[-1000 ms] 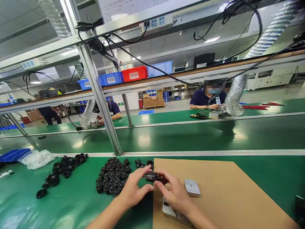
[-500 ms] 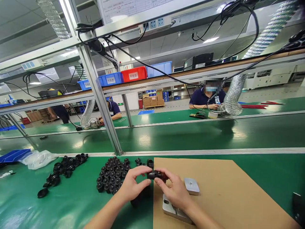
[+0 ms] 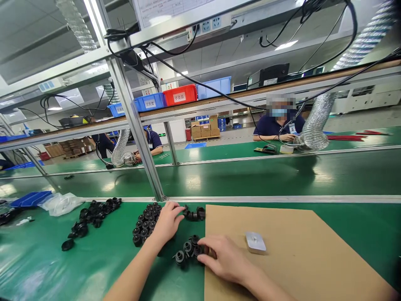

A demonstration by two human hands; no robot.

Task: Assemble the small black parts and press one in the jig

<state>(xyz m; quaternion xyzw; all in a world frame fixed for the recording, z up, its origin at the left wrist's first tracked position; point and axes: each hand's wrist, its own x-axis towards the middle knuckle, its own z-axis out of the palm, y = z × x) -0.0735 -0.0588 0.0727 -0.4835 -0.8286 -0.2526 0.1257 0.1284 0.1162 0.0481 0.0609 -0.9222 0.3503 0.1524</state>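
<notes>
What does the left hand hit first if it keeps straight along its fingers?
Likely the small row of black parts by the edge of the cardboard sheet. They sit just past the left hand's fingertips; depth is unclear, so the gap is uncertain.

Round black parts (image 3: 144, 225) partly hidden behind the left hand (image 3: 167, 221), cardboard (image 3: 297, 255) cut off below.

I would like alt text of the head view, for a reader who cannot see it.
A person's right hand is at a small cluster of black parts on a green bench, while the left hand partly hides a larger group. A metal block lies on a brown board; a masked person is farther back.
</notes>
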